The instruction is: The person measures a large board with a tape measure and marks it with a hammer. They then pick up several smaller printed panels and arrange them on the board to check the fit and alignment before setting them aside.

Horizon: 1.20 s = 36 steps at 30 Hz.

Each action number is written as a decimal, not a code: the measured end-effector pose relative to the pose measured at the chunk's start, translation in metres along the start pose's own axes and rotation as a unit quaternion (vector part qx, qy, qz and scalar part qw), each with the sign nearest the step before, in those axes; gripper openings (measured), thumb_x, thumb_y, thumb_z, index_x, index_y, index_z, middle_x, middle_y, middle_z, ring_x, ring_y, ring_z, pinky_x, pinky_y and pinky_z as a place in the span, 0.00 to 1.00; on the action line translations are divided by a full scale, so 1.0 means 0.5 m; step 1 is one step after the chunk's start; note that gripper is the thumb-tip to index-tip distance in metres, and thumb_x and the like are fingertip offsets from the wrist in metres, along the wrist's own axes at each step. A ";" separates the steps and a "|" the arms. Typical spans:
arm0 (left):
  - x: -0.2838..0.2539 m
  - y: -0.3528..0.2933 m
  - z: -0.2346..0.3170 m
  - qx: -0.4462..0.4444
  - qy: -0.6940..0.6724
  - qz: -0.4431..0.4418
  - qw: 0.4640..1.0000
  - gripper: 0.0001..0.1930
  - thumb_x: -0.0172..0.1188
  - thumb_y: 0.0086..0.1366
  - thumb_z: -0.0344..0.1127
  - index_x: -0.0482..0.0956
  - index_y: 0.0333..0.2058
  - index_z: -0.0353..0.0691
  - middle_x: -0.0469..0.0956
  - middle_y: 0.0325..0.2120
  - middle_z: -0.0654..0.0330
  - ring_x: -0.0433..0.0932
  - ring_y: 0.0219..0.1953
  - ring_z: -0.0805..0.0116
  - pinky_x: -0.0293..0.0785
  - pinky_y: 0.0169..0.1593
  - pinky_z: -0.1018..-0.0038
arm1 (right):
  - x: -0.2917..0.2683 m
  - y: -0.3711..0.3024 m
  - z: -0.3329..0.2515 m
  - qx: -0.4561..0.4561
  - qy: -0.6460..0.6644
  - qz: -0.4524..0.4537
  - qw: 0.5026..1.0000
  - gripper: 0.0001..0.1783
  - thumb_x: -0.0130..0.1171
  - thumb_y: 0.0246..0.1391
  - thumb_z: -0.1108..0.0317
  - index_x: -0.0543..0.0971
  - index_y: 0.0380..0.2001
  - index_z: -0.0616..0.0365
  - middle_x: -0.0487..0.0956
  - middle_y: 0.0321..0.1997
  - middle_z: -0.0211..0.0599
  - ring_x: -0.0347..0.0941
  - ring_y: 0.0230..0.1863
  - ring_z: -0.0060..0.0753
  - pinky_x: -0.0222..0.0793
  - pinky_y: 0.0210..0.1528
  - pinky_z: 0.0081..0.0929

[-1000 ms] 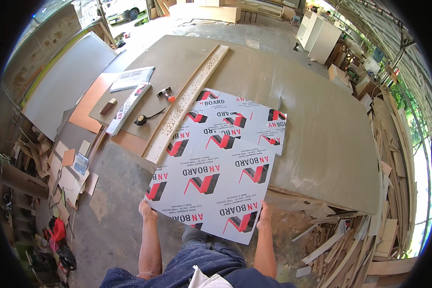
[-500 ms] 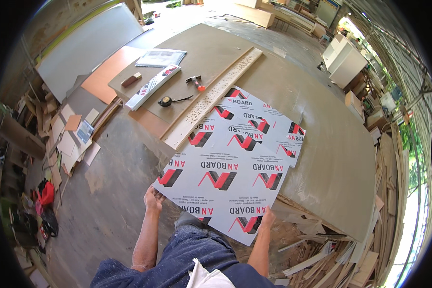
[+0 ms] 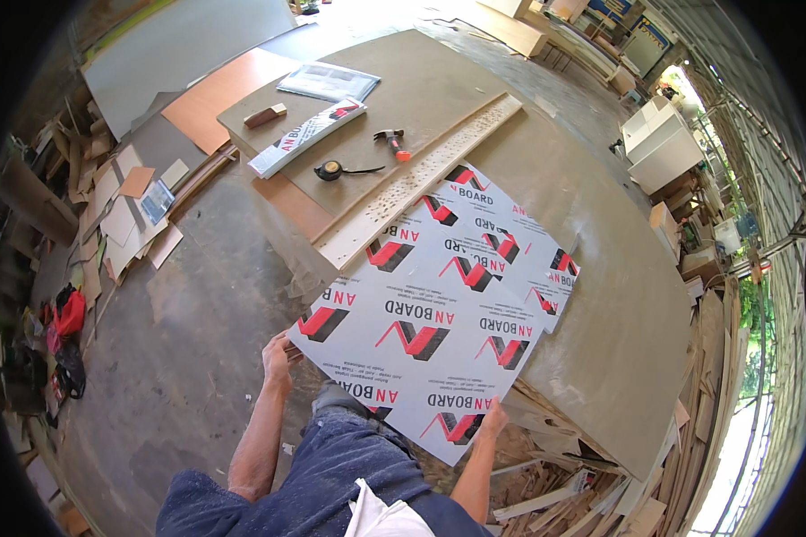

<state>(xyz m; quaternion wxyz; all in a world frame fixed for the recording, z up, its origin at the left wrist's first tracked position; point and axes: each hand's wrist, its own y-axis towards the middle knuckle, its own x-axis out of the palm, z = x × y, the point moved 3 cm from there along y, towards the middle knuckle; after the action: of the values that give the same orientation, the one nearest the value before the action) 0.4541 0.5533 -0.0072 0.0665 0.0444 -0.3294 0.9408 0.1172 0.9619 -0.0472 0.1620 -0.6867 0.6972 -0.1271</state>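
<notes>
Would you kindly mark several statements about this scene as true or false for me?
1. The left hand holds the printed board near its left corner. True.
2. The right hand is empty. False: it holds the board's right edge.
3. The tape measure lies left of the hammer. True.
4. The hammer lies on the floor. False: it lies on the brown tabletop.
</notes>
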 end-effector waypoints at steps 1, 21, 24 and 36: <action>-0.001 0.006 -0.003 -0.001 0.007 0.000 1.000 0.18 0.50 0.71 0.37 0.77 0.55 0.39 0.84 0.40 0.56 0.84 0.38 0.63 0.79 0.44 0.65 | -0.005 0.005 0.005 -0.011 0.004 0.001 1.000 0.22 0.54 0.68 0.63 0.81 0.49 0.77 0.84 0.48 0.42 0.80 0.46 0.31 0.74 0.50 0.32; 0.344 -0.111 0.060 0.384 0.475 -0.096 0.786 0.23 0.63 0.59 0.31 0.77 0.54 0.36 0.65 0.63 0.45 0.60 0.68 0.45 0.55 0.71 0.53 | -0.002 -0.007 -0.003 -0.031 -0.080 0.024 0.996 0.23 0.55 0.69 0.60 0.82 0.44 0.76 0.86 0.38 0.40 0.78 0.38 0.28 0.73 0.45 0.33; 0.426 -0.113 0.034 0.393 0.506 -0.161 0.751 0.25 0.63 0.60 0.34 0.76 0.57 0.35 0.63 0.65 0.43 0.57 0.71 0.44 0.53 0.72 0.51 | 0.004 -0.008 -0.005 -0.016 -0.093 0.020 0.995 0.24 0.55 0.68 0.58 0.83 0.43 0.76 0.86 0.37 0.42 0.78 0.37 0.29 0.73 0.44 0.34; 0.519 -0.026 -0.005 0.381 0.659 -0.175 0.624 0.35 0.54 0.69 0.49 0.58 0.73 0.50 0.45 0.76 0.50 0.38 0.79 0.52 0.35 0.76 0.48 | -0.026 0.017 0.007 -0.035 -0.175 0.004 0.984 0.24 0.57 0.67 0.58 0.83 0.40 0.77 0.85 0.34 0.40 0.77 0.37 0.27 0.72 0.43 0.35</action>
<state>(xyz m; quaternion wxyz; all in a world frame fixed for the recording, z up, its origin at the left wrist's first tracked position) 0.1999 0.5895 0.0319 0.4068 -0.5092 0.2049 0.7303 0.1109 0.9751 -0.0529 0.2581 -0.7006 0.6649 0.0203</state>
